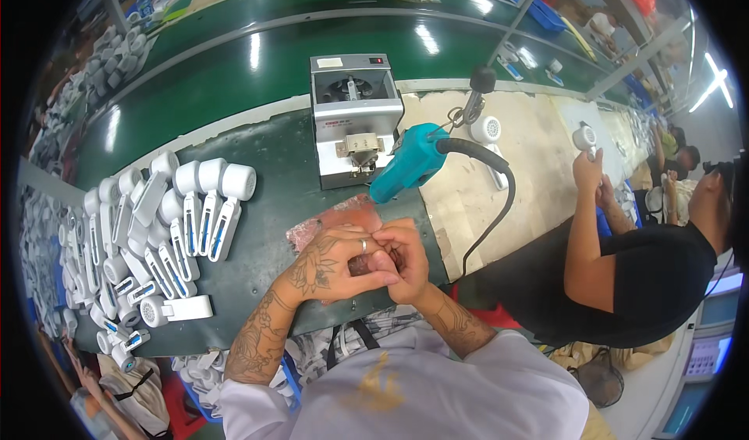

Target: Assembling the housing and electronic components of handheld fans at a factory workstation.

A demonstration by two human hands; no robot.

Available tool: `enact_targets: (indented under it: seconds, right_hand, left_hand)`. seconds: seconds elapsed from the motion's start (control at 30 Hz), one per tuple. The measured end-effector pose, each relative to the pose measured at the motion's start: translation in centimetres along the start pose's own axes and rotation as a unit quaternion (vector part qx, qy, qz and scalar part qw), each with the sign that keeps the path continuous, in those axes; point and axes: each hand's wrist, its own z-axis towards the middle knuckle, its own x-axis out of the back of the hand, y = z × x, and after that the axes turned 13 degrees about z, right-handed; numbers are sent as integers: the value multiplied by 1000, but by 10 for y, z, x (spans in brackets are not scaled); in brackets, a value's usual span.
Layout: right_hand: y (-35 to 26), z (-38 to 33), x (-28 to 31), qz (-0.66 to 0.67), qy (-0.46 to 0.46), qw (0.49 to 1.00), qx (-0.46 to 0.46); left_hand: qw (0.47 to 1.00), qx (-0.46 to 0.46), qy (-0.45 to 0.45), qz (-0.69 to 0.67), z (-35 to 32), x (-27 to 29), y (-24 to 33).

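My left hand (331, 262), with a ring on one finger, meets my right hand (409, 260) over the near part of the green bench mat (269, 159). The fingers of both hands are curled together and touching. Whatever lies between them, if anything, is hidden. Just beyond the fingers lies a worn reddish pad (312, 225), partly covered by my hands. A teal electric screwdriver (413, 159) leans above the pad, its tip end toward a grey screw feeder (355, 120).
Many white handheld devices with round heads (209, 176) pile up on the left. A black cable (507, 198) loops down on the right. Another white device (488, 132) lies on brown board (449, 198). A co-worker (647, 284) sits at right, holding a similar device.
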Motion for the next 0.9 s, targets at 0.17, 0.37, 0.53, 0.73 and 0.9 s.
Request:
enact_targets:
  seconds: [0.17, 0.37, 0.53, 0.73, 0.9]
  right_hand:
    - [2, 0, 2, -2, -6, 1000, 9]
    - [1, 1, 1, 24, -5, 1000, -1]
    - [0, 2, 0, 20, -4, 1000, 1]
    - [1, 2, 0, 9, -3, 1000, 10]
    - [2, 1, 1, -6, -6, 1000, 16]
  left_hand:
    - [1000, 7, -8, 12, 0, -1, 0]
    - [1000, 15, -9, 15, -1, -2, -1]
    - [999, 20, -16, 25, -1, -1, -2]
    - [1000, 10, 20, 19, -3, -9, -7]
    - [1000, 11, 19, 22, -3, -9, -7]
